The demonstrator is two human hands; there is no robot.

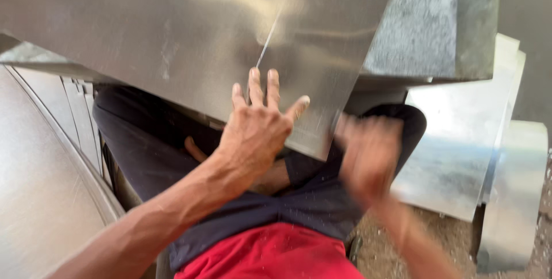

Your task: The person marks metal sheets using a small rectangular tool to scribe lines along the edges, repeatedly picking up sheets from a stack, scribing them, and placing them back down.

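Sheet metal (pixel 190 37) is filling the upper part of my head view, a large grey galvanized panel that is lying tilted over my crossed legs, with its lower edge running down toward my right knee. I am pressing my left hand (pixel 257 126) flat on this panel near that lower edge; the fingers (pixel 256 86) are spreading open and are not gripping anything. My right hand (pixel 368 158) is just beside the lower corner of the panel, but it is blurring so much that I cannot tell if it is open or closed, or if it is touching the edge. More metal pieces (pixel 460 146) are lying on the ground at my right, and a curved metal sheet (pixel 40 187) is standing at my left.
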